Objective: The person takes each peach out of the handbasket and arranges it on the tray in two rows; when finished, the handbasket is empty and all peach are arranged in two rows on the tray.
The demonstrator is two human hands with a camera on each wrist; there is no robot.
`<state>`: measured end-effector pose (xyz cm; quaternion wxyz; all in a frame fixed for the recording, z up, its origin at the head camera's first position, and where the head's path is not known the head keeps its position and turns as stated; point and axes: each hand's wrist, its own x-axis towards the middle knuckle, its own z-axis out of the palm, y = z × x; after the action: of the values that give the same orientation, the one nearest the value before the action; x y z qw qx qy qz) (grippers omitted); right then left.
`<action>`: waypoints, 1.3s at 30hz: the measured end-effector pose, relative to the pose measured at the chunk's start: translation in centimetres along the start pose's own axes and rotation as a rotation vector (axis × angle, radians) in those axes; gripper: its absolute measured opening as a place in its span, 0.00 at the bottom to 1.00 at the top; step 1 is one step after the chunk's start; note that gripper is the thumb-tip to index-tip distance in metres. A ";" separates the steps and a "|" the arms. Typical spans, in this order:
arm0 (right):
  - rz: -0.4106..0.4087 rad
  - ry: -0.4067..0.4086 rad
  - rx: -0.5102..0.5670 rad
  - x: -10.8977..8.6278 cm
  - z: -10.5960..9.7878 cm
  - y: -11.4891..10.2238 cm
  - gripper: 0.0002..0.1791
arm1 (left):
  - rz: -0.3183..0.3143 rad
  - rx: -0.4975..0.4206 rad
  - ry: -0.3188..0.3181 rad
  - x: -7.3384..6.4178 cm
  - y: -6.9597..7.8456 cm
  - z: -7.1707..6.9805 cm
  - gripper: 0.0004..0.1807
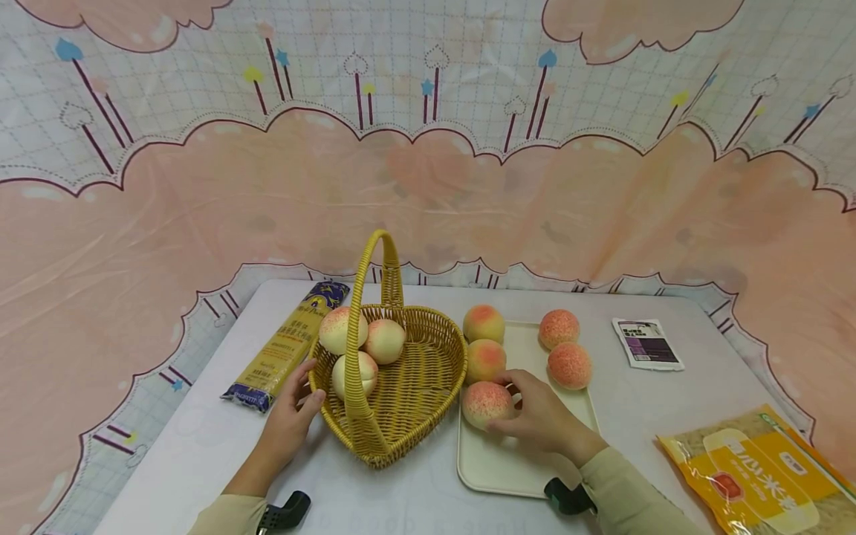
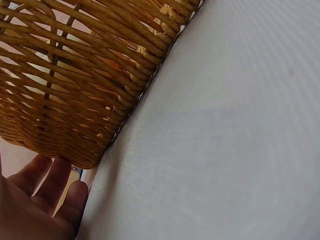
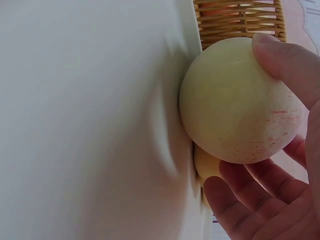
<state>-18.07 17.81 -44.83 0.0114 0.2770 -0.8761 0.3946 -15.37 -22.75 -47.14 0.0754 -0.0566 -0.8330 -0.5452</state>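
Note:
My right hand grips a pink-speckled peach at the left side of a cream tray. In the right wrist view, the thumb and fingers curl round this pale peach. My left hand touches the left side of a yellow wicker basket, its fingertips against the outer weave in the left wrist view. Inside the basket's left part lie three pale peaches. Behind the gripped peach are two more peaches, and another two sit toward the tray's right.
A yellow and blue spaghetti packet lies left of the basket. On the right are a small white and purple sachet and an orange grain bag. The basket's tall handle arches over it. A patterned curtain hangs behind the table.

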 end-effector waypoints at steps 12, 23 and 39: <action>0.012 -0.016 -0.004 0.1 -0.1 -0.1 0.33 | -0.004 0.000 0.004 0.0 0.0 0.0 0.31; 0.044 -0.013 -0.036 0.3 0.1 -0.5 0.34 | 0.006 0.003 0.006 0.0 0.0 0.0 0.30; 0.070 -0.030 -0.049 0.2 -0.1 -0.8 0.35 | 0.004 0.002 0.007 0.0 0.0 0.1 0.31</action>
<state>-17.90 17.36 -44.13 -0.0088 0.2519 -0.8946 0.3689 -15.38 -22.69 -47.15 0.0797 -0.0563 -0.8332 -0.5443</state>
